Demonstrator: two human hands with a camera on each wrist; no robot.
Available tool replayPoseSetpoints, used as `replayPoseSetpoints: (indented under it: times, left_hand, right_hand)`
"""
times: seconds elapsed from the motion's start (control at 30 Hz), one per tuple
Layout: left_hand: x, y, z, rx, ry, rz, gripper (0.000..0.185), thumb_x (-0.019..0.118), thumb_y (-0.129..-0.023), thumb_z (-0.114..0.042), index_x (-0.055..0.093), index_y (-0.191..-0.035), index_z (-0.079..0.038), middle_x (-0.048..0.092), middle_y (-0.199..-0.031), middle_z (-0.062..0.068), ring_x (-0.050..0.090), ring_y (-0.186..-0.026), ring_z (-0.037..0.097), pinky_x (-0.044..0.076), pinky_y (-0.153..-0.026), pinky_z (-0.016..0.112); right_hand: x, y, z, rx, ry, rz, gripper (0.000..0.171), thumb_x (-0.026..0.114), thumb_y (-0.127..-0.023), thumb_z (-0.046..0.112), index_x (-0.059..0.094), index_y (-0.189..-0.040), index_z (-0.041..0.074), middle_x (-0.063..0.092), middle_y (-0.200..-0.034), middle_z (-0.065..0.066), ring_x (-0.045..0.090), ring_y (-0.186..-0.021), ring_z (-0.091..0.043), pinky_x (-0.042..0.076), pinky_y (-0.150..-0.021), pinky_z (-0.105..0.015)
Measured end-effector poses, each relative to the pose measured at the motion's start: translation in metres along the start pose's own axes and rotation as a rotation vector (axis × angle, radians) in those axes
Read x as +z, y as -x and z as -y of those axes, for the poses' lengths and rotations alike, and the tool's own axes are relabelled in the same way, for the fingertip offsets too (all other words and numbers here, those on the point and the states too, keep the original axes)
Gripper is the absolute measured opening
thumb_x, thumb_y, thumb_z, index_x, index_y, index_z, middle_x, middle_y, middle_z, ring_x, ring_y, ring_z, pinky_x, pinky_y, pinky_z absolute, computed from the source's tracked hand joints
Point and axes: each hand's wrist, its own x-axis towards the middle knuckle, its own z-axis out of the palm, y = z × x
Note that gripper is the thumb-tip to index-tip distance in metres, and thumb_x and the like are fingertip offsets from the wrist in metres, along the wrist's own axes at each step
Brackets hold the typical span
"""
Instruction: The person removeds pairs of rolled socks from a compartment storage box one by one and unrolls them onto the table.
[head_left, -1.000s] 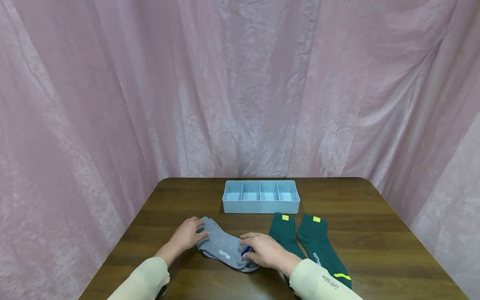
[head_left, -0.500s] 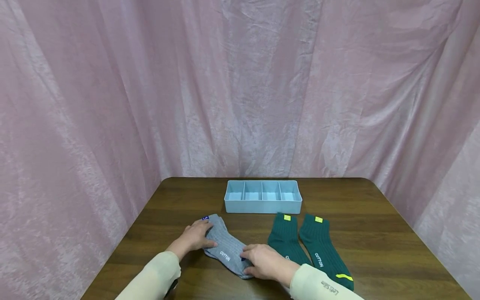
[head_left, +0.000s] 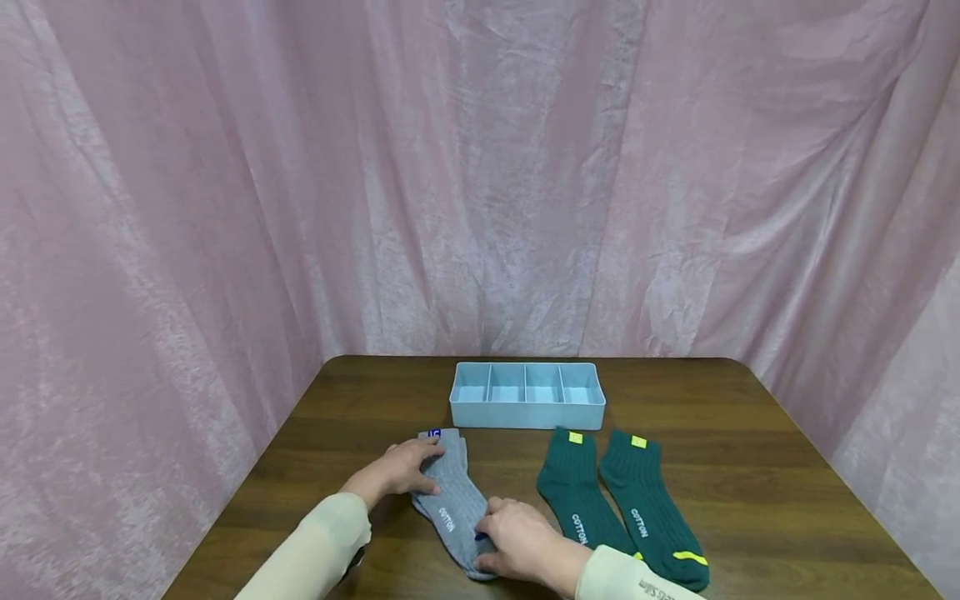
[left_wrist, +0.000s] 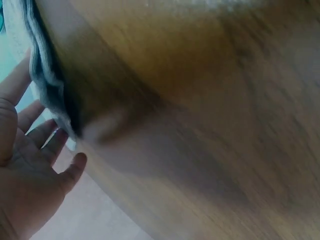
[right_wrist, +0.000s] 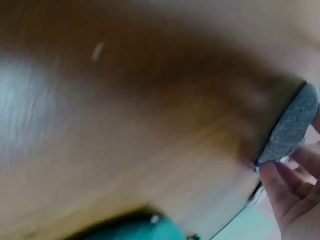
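Note:
A pair of grey ribbed socks (head_left: 459,502) lies stacked on the wooden table, cuffs toward the back, with white "COTTON" lettering and a blue tag on the cuff. My left hand (head_left: 401,469) rests on the cuff side, its fingers spread; in the left wrist view the left hand (left_wrist: 37,160) touches the edge of the socks with extended fingers. At the toe end, my right hand (head_left: 521,540) pinches the socks between thumb and fingers, covering part of the toe. The right wrist view has the grey toe (right_wrist: 292,125) at the fingertips of the right hand (right_wrist: 297,195).
Two green socks (head_left: 573,483) with yellow tags and yellow stripes lie side by side right of the right hand. Behind the socks stands a light blue box (head_left: 527,415) with several compartments. A pink curtain (head_left: 480,183) hangs beyond the table (head_left: 757,500).
The grey socks have turned so their cuffs point more to the back and their toes come nearer. The left hand has shifted right, and the right hand has come nearer with the toes.

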Motion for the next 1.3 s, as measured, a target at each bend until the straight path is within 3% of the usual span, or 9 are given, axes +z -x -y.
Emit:
replayPoseSetpoints:
  times: [0.17,0.3,0.43,0.53,0.77,1.3]
  left_hand:
    - [0.006,0.005,-0.001,0.082,-0.050,-0.057,0.055,0.079,-0.085,-0.027,0.062,-0.133,-0.005,0.047,-0.147,0.020,0.042,-0.136,0.039,0.030,-0.109,0.058]
    - [0.010,0.014,0.001,0.107,-0.089,-0.098,0.056,0.077,-0.086,-0.034,0.063,-0.131,-0.003,0.049,-0.144,0.021,0.045,-0.133,0.039,0.033,-0.107,0.058]
    - [0.010,0.021,-0.002,0.112,-0.071,-0.045,0.064,0.079,-0.084,-0.040,0.062,-0.132,-0.003,0.049,-0.144,0.021,0.045,-0.133,0.040,0.032,-0.107,0.060]
    - [0.010,0.020,-0.007,0.108,-0.070,0.015,0.067,0.079,-0.083,-0.041,0.060,-0.135,-0.004,0.047,-0.146,0.019,0.043,-0.135,0.039,0.031,-0.108,0.060]
    - [0.008,0.005,-0.021,0.097,-0.066,0.082,0.066,0.083,-0.080,-0.034,0.060,-0.136,-0.009,0.044,-0.151,0.013,0.041,-0.137,0.035,0.032,-0.110,0.055]
    - [0.010,-0.011,-0.029,0.121,0.001,0.118,0.065,0.084,-0.080,-0.027,0.059,-0.138,-0.012,0.042,-0.154,0.006,0.037,-0.141,0.030,0.033,-0.112,0.047]
  right_hand:
    - [0.001,-0.001,0.008,0.053,-0.065,0.029,0.036,0.076,-0.083,0.050,0.077,-0.099,0.019,0.059,-0.089,0.006,0.055,-0.077,-0.005,0.048,-0.065,-0.023]
    - [-0.001,-0.002,0.000,0.037,-0.191,-0.009,0.030,0.074,-0.088,0.040,0.076,-0.107,0.016,0.065,-0.102,0.003,0.061,-0.090,-0.007,0.052,-0.074,-0.025]
    - [-0.003,-0.003,-0.017,-0.038,-0.236,0.040,0.039,0.071,-0.092,0.034,0.069,-0.125,0.013,0.061,-0.130,-0.002,0.058,-0.118,-0.015,0.050,-0.091,-0.031]
    - [-0.005,-0.001,-0.025,-0.090,-0.207,0.123,0.047,0.071,-0.092,0.037,0.065,-0.132,0.013,0.056,-0.140,-0.003,0.053,-0.126,-0.018,0.047,-0.097,-0.034]
    - [-0.004,0.006,-0.027,-0.146,-0.093,0.107,0.049,0.069,-0.091,0.045,0.067,-0.128,0.012,0.060,-0.134,-0.003,0.057,-0.122,-0.017,0.048,-0.096,-0.033]
    - [-0.004,0.020,-0.021,-0.095,-0.058,0.060,0.048,0.068,-0.091,0.048,0.070,-0.122,0.012,0.062,-0.126,-0.003,0.059,-0.115,-0.017,0.049,-0.093,-0.032]
